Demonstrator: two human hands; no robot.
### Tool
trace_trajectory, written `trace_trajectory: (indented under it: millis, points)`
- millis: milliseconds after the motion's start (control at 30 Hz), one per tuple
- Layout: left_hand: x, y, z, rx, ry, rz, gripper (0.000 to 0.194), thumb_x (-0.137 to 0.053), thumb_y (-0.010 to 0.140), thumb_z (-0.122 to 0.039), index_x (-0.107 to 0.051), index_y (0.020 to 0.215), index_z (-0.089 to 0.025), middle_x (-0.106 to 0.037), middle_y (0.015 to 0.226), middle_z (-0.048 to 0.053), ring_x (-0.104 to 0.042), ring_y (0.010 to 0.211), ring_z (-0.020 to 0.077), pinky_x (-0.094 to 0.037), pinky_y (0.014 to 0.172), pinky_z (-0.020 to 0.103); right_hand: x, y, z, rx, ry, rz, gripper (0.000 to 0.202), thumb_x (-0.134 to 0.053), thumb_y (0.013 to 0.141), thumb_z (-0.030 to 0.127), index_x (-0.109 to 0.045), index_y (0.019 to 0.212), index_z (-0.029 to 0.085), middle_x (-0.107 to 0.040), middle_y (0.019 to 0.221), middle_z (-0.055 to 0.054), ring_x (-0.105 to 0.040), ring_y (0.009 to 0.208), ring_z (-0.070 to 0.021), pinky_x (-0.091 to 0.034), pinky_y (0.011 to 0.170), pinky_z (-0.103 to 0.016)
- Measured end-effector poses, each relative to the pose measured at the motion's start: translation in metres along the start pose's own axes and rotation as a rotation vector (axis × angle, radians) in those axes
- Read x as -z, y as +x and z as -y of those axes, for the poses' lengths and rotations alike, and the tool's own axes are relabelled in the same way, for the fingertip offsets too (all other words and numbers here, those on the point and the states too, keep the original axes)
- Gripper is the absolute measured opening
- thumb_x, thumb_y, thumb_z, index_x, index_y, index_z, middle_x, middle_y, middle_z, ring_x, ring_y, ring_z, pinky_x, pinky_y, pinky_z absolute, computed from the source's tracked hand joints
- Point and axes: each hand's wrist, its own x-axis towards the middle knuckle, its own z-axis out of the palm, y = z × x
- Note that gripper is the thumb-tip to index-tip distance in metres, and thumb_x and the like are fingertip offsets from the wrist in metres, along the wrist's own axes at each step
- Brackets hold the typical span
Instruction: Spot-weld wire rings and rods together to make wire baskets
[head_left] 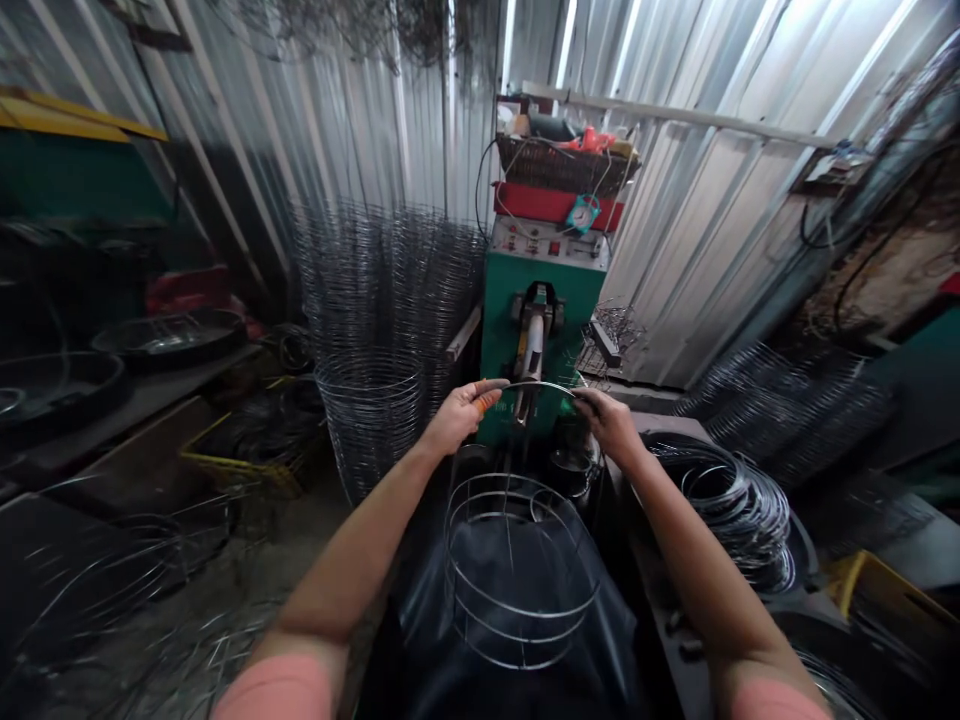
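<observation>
My left hand (pixel 456 418), with orange wraps on its fingers, pinches the left side of a curved metal wire (pixel 541 384). On the other side my right hand (pixel 613 422), its fingertips dark, is closed on the same wire. The wire arches between them at the electrodes (pixel 523 402) of a green spot welder (pixel 499 300); whether it touches them I cannot tell. A round wire frame (pixel 521 608) of several hoops rests over the black apron (pixel 510 560) on my lap. Whether the held wire belongs to this frame is unclear.
Stacked wire cages (pixel 367 400) stand left of the welder. Coiled wire rings (pixel 750 510) lie in a black tray at right. Yellow crates (pixel 206 462) sit low on both sides. A basket of tools (pixel 562 165) and a small clock-like dial (pixel 583 213) top the machine.
</observation>
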Motion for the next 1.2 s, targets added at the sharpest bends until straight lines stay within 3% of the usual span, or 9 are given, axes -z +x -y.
trace_trajectory:
  millis: [100, 200, 267, 367, 600, 733, 867, 1000, 1200]
  points:
    - [0.003, 0.018, 0.024, 0.282, -0.070, 0.056, 0.037, -0.060, 0.078, -0.031, -0.058, 0.112, -0.016, -0.033, 0.053, -0.009, -0.020, 0.034, 0.0015, -0.011, 0.034, 0.016, -0.030, -0.019, -0.030, -0.143, 0.033, 0.057, 0.023, -0.042, 0.088, 0.029, -0.060, 0.099, 0.020, -0.067, 0.092, -0.007, -0.063, 0.084, -0.0200, -0.047, 0.075, -0.029]
    - [0.003, 0.025, 0.057, 0.456, -0.049, 0.072, 0.035, -0.059, 0.077, -0.029, -0.058, 0.109, -0.015, -0.032, 0.054, -0.009, -0.021, 0.034, 0.0016, -0.009, 0.035, 0.016, -0.064, -0.040, -0.044, -0.290, 0.025, 0.204, 0.022, -0.041, 0.087, 0.027, -0.060, 0.096, 0.019, -0.067, 0.080, -0.006, -0.063, 0.073, -0.0198, -0.046, 0.066, -0.027]
    - [0.003, 0.025, 0.076, 0.495, -0.020, 0.083, 0.035, -0.059, 0.077, -0.030, -0.058, 0.108, -0.017, -0.034, 0.054, -0.008, -0.022, 0.034, 0.0020, -0.011, 0.035, 0.016, -0.080, -0.049, -0.047, -0.344, 0.005, 0.285, 0.023, -0.040, 0.087, 0.027, -0.059, 0.097, 0.019, -0.067, 0.077, -0.006, -0.063, 0.071, -0.0198, -0.044, 0.063, -0.026]
    - [0.005, 0.025, 0.094, 0.455, 0.050, 0.101, 0.033, -0.059, 0.076, -0.033, -0.058, 0.104, -0.017, -0.037, 0.055, -0.008, -0.026, 0.034, 0.0030, -0.016, 0.035, 0.017, -0.091, -0.055, -0.048, -0.375, -0.023, 0.344, 0.023, -0.037, 0.089, 0.026, -0.058, 0.098, 0.020, -0.067, 0.077, -0.007, -0.062, 0.070, -0.0193, -0.041, 0.062, -0.024]
    - [0.011, 0.037, 0.118, 0.208, 0.298, 0.083, 0.031, -0.056, 0.077, -0.042, -0.060, 0.091, -0.015, -0.052, 0.060, -0.003, -0.044, 0.045, 0.0071, -0.034, 0.043, 0.019, -0.105, -0.054, -0.051, -0.362, 0.003, 0.353, 0.024, -0.034, 0.090, 0.027, -0.056, 0.097, 0.020, -0.064, 0.072, -0.005, -0.060, 0.064, -0.0187, -0.038, 0.059, -0.024]
    - [0.012, 0.042, 0.130, 0.037, 0.352, 0.104, 0.030, -0.056, 0.078, -0.039, -0.065, 0.095, -0.015, -0.068, 0.088, 0.004, -0.061, 0.080, 0.0158, -0.047, 0.074, 0.026, -0.112, -0.055, -0.054, -0.364, 0.018, 0.343, 0.025, -0.035, 0.090, 0.028, -0.057, 0.098, 0.020, -0.066, 0.078, -0.007, -0.062, 0.070, -0.0199, -0.040, 0.062, -0.025]
    - [0.014, 0.046, 0.132, -0.047, 0.474, 0.166, 0.032, -0.052, 0.081, -0.030, -0.064, 0.107, -0.018, -0.067, 0.108, 0.004, -0.059, 0.104, 0.0186, -0.040, 0.096, 0.031, -0.117, -0.051, -0.057, -0.349, -0.002, 0.336, 0.026, -0.037, 0.090, 0.027, -0.057, 0.105, 0.021, -0.068, 0.090, -0.008, -0.064, 0.082, -0.0211, -0.042, 0.066, -0.025]
    - [0.015, 0.056, 0.129, -0.105, 0.600, 0.205, 0.034, -0.047, 0.082, -0.022, -0.062, 0.112, -0.018, -0.066, 0.110, 0.003, -0.060, 0.103, 0.0178, -0.042, 0.096, 0.032, -0.120, -0.043, -0.062, -0.332, -0.066, 0.377, 0.028, -0.035, 0.091, 0.026, -0.057, 0.108, 0.021, -0.068, 0.091, -0.009, -0.063, 0.081, -0.0220, -0.041, 0.066, -0.026]
    - [0.018, 0.063, 0.126, -0.079, 0.705, 0.202, 0.036, -0.048, 0.079, -0.017, -0.063, 0.112, -0.021, -0.068, 0.105, 0.002, -0.063, 0.096, 0.0176, -0.045, 0.091, 0.030, -0.126, -0.036, -0.066, -0.335, -0.104, 0.408, 0.029, -0.034, 0.090, 0.021, -0.056, 0.109, 0.023, -0.068, 0.090, -0.007, -0.062, 0.079, -0.0205, -0.039, 0.063, -0.025]
